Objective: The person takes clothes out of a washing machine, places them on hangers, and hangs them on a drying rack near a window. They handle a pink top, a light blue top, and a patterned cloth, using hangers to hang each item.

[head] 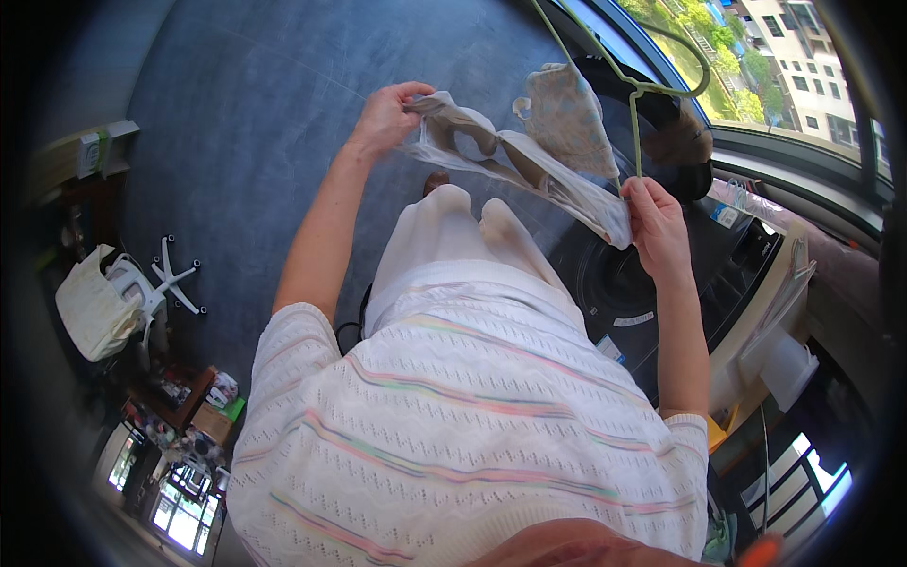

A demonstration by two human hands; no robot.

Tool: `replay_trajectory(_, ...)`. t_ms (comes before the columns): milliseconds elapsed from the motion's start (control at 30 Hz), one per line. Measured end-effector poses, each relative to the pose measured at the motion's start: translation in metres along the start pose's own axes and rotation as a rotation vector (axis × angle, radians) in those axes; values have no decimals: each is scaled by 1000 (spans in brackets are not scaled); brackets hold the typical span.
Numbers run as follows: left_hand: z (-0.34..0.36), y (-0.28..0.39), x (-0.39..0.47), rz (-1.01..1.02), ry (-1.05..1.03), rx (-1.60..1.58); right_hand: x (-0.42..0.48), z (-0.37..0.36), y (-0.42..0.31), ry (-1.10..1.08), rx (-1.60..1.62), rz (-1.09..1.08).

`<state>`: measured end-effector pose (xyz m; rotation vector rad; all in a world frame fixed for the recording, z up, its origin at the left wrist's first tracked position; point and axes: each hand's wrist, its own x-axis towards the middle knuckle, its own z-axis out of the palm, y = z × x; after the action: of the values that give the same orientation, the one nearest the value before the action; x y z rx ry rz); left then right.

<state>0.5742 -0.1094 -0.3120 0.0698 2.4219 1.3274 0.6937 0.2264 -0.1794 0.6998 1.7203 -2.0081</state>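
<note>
A pale, thin piece of fabric (pixel 524 152), apparently a garment with openings, is stretched between my two hands. My left hand (pixel 390 117) pinches its far left end. At the other end, my right hand (pixel 655 220) grips the bunched edge between thumb and fingers. A light green clothes hanger (pixel 635 117) rises just above my right hand; whether the fingers also hold it, I cannot tell. Behind the fabric hangs a patterned pale cloth (pixel 567 117) with a small loop on its left side, beside the hanger's bars.
A black appliance (pixel 623 283), seemingly a washing machine, stands to my right below a window (pixel 765 64). Black rounded object (pixel 698 173) sits behind the hanger. On the left are a white swivel chair (pixel 159 283) with a cream bag (pixel 96 305), and dark grey floor (pixel 248 106).
</note>
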Motion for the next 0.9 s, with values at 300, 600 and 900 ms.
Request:
replay_trajectory(300, -97, 15, 41, -281, 286, -438, -17, 7, 7, -121, -76, 70)
replay_trajectory(600, -106, 36, 57, -127, 259, -651, -23, 22, 18, -246, -227, 50)
replay_trajectory(900, -77, 82, 26, 278, 468, 437, -18, 30, 25, -176, -288, 107)
